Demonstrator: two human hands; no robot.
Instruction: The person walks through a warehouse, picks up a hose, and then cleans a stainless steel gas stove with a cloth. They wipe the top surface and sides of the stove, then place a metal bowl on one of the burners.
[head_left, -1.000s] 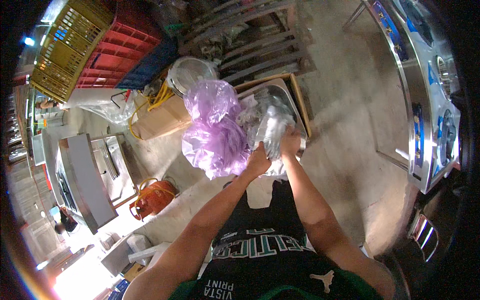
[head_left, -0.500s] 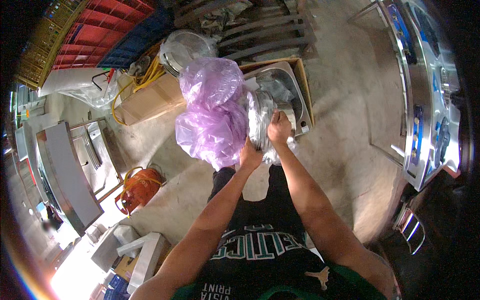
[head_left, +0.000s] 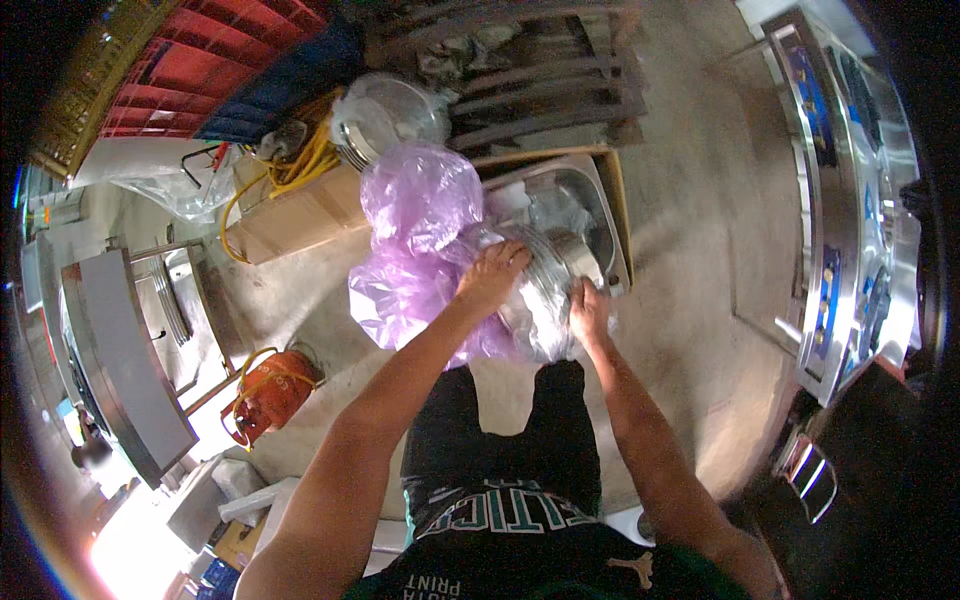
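Note:
Silver round metalware in a stack (head_left: 545, 290), loosely wrapped in clear plastic, lies in front of my knees; its exact kind is hidden. My right hand (head_left: 590, 310) is closed on the stack's right edge, thumb upward. Across its left side rests my left hand (head_left: 492, 275), fingers stretched out over the wrapping. Purple translucent plastic bags (head_left: 420, 200) bulge beside the left hand, their contents not visible. Just beyond the stack, a stainless steel sink (head_left: 590, 190) sits in an open cardboard box (head_left: 622, 225).
A long cardboard carton (head_left: 300, 220) with a yellow hose (head_left: 305, 160) lies at left, near a plastic-wrapped round metal stack (head_left: 385, 115). Dark slatted racks (head_left: 540, 85) stand beyond. An orange gas cylinder (head_left: 275, 390) is at lower left, a steel gas stove (head_left: 840, 230) at right.
My left hand has moved up from the stack's lower edge onto its upper left side. My right hand has shifted down and right along the edge. The stack and purple bags sit slightly lower.

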